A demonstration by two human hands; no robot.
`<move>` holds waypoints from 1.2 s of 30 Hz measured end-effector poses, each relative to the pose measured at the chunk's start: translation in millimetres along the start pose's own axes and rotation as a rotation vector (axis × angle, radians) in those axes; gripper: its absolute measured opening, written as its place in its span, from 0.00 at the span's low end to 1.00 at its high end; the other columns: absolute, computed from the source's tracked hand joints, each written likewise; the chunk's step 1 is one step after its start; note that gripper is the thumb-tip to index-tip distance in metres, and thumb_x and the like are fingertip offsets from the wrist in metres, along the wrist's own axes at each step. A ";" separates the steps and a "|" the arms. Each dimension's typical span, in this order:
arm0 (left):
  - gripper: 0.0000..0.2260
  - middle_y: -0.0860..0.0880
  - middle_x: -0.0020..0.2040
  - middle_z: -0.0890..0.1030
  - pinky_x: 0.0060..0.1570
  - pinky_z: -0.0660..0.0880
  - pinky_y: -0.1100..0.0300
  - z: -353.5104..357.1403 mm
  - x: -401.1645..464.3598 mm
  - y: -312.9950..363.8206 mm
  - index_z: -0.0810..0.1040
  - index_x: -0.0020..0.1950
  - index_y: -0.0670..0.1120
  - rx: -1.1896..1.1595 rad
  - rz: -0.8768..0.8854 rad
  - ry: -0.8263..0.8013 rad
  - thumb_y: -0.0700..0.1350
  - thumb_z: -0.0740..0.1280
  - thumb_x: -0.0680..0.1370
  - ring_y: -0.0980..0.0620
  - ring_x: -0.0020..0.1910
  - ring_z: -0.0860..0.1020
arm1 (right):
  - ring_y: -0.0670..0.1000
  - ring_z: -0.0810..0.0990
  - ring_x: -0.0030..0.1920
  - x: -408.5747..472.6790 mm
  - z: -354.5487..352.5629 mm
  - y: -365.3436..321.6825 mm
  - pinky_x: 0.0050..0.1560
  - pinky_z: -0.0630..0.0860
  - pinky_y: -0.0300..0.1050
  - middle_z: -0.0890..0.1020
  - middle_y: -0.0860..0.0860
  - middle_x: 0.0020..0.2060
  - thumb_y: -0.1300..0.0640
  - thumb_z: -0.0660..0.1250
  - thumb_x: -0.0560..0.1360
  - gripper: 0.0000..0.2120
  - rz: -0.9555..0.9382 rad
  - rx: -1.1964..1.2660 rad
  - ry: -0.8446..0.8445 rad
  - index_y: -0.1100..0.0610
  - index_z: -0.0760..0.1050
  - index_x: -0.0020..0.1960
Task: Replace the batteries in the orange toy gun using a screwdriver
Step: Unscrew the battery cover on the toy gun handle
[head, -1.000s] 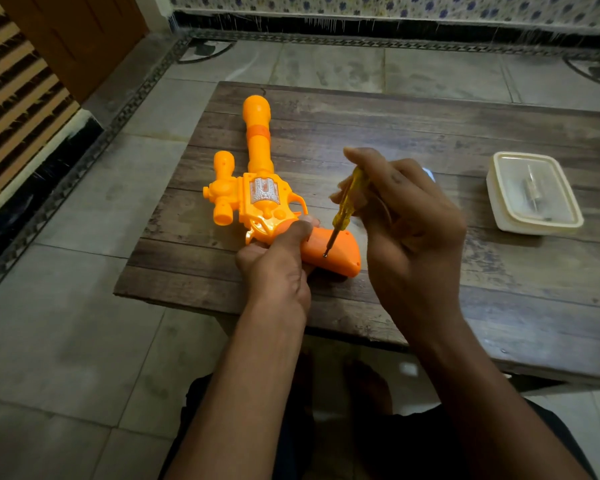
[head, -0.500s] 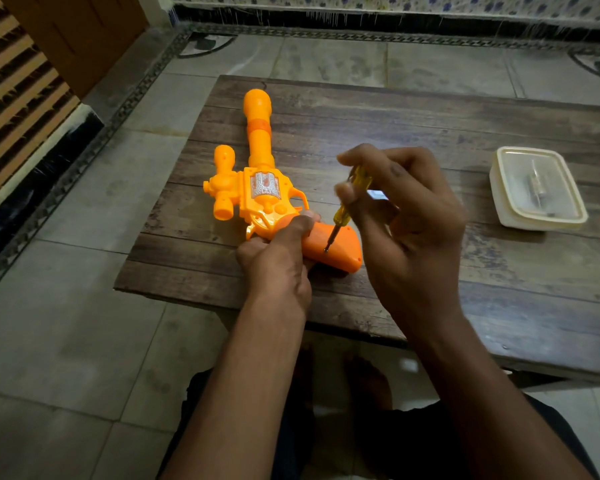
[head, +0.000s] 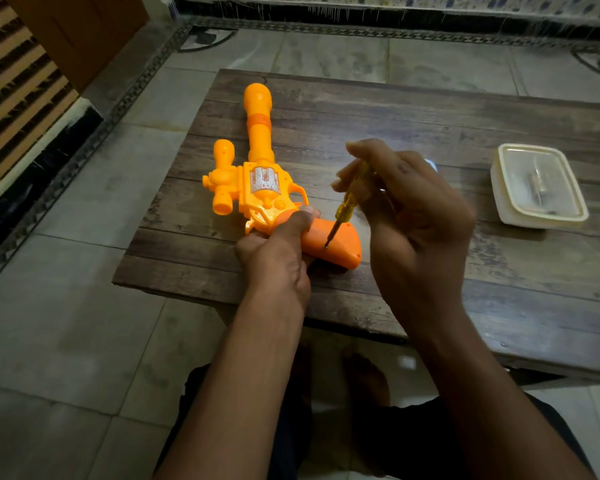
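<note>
Head view: near the counter's (head: 430,109) front edge, left hand (head: 274,261) grips the orange toy gun (head: 260,188); right hand (head: 413,216) pinches the screwdriver (head: 343,209), tip on the grip. Unscrewing seems underway; next, steady turns.

A home room: tiled floor (head: 66,306), patterned wall border (head: 361,27), low wooden table (head: 430,109).

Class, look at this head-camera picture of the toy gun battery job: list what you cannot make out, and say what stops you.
1. Head view: the screw under the screwdriver tip on the toy gun grip is too small to see.
2. What lies in the plastic box is blurred by its cloudy lid.
3. The right hand hides most of a pale object behind it.
4. The left hand covers the gun's trigger area.
</note>
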State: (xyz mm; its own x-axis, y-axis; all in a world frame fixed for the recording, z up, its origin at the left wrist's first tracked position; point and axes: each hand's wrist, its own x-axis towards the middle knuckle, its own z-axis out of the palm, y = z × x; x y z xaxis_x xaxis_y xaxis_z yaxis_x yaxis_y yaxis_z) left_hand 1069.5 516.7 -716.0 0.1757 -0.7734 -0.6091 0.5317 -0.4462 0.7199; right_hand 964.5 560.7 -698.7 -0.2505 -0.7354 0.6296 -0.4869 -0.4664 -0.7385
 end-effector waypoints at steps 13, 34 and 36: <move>0.26 0.44 0.56 0.84 0.54 0.82 0.39 -1.2 0.8 -0.8 0.77 0.67 0.42 -0.008 -0.004 -0.007 0.32 0.77 0.71 0.44 0.54 0.83 | 0.57 0.84 0.50 -1.2 0.7 -2.5 0.48 0.82 0.54 0.79 0.60 0.51 0.68 0.70 0.79 0.12 -0.036 -0.031 -0.013 0.64 0.82 0.63; 0.26 0.40 0.58 0.84 0.51 0.83 0.40 -0.4 3.3 -1.9 0.78 0.67 0.40 -0.013 -0.006 0.010 0.32 0.78 0.70 0.41 0.56 0.84 | 0.57 0.83 0.49 -0.1 1.5 -1.1 0.46 0.82 0.54 0.77 0.60 0.50 0.66 0.68 0.81 0.11 -0.023 -0.028 0.026 0.65 0.82 0.61; 0.24 0.39 0.56 0.85 0.46 0.84 0.43 -0.6 5.4 -3.1 0.79 0.65 0.39 -0.032 -0.002 0.005 0.30 0.77 0.70 0.41 0.55 0.85 | 0.57 0.85 0.49 0.1 1.1 0.7 0.47 0.82 0.55 0.79 0.60 0.49 0.70 0.65 0.80 0.14 -0.022 -0.029 0.030 0.66 0.80 0.64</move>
State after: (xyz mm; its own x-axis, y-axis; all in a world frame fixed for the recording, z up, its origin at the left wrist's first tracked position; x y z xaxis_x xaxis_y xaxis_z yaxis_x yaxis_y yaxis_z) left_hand 1069.3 514.2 -721.8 0.1787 -0.7699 -0.6127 0.5583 -0.4334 0.7074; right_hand 965.0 559.8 -699.4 -0.2639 -0.7102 0.6527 -0.5165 -0.4674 -0.7174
